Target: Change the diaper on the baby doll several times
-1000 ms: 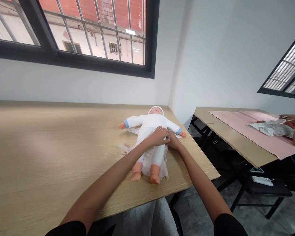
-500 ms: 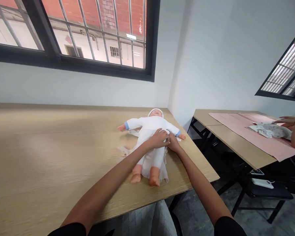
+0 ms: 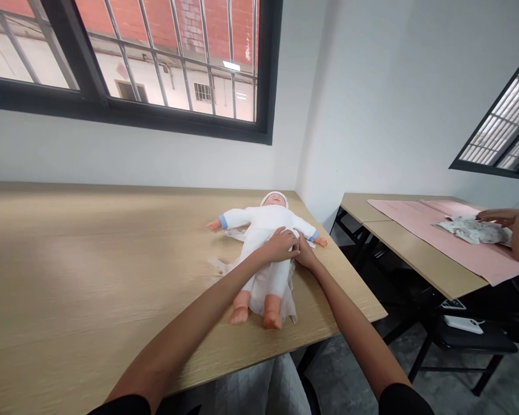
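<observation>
At the far left, a barred window (image 3: 155, 69) is giving onto a red wall (image 3: 160, 26), where white marks are showing, too blurred to read; below it, a table (image 3: 90, 276) is stretching across; near the table's right end, a doll (image 3: 268, 216) is lying on its back, head toward the far edge and bare feet toward the near one; it is wearing white clothes with blue cuffs (image 3: 224, 220) and a white cap (image 3: 274, 193); thin white cloth (image 3: 290, 309) is spreading out from under its lower body; the left hand (image 3: 281, 245) is resting over the doll's lower belly, fingers bending toward the right hand (image 3: 305, 253), which is curling in at the hip; the fingers are overlapping in view, so I cannot tell whether either hand is gripping anything; farther right, a second table (image 3: 432, 265) is bearing a pink mat (image 3: 415, 216); under it, a stool (image 3: 476, 341) is holding a white device (image 3: 463, 324), its small dark mark being too tiny to read; on the mat, patterned fabric (image 3: 476, 229) is lying crumpled beneath a co-worker's hand (image 3: 499, 217); above, another window (image 3: 501, 127) is slanting at the right edge.
</observation>
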The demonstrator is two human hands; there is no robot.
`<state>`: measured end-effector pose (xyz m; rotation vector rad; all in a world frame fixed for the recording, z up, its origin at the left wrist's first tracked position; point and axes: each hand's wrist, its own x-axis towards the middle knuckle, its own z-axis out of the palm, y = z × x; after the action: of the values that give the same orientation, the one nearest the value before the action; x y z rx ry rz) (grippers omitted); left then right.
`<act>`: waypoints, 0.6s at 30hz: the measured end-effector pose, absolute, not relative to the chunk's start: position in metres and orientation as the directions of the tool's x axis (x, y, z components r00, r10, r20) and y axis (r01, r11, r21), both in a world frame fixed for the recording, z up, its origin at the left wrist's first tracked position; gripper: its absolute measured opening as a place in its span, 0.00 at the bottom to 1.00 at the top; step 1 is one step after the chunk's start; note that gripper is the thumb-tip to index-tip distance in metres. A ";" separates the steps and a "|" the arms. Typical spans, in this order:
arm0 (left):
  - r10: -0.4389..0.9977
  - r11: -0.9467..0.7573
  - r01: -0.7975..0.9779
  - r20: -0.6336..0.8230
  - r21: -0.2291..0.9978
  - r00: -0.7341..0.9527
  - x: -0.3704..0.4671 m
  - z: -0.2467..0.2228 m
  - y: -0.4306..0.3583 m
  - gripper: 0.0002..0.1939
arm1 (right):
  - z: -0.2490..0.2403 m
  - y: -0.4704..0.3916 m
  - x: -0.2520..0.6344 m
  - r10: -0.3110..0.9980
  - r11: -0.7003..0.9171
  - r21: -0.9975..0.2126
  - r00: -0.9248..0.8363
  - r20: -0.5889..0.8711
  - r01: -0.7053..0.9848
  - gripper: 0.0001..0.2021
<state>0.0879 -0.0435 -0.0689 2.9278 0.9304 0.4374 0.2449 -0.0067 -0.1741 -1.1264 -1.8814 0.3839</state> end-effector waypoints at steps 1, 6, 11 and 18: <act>0.575 -0.817 0.562 0.252 0.127 0.778 0.088 -0.069 -0.043 0.07 | -0.174 -0.007 0.245 0.833 0.530 -0.658 -0.181 0.523 0.536 0.26; 0.583 -0.812 0.567 0.246 0.138 0.775 0.088 -0.068 -0.044 0.07 | -0.170 -0.010 0.245 0.809 0.559 -0.690 -0.121 0.575 0.459 0.30; 0.575 -0.817 0.559 0.264 0.141 0.774 0.087 -0.069 -0.044 0.05 | -0.161 -0.014 0.244 0.850 0.463 -0.762 0.018 0.526 0.453 0.25; 0.586 -0.809 0.571 0.275 0.138 0.763 0.087 -0.070 -0.044 0.14 | -0.147 -0.024 0.240 0.801 0.433 -0.779 0.203 0.564 0.454 0.17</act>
<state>0.0865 -0.0435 -0.0703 2.9062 0.9543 0.4768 0.2404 -0.0244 -0.1465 -1.1934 -1.4325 0.3471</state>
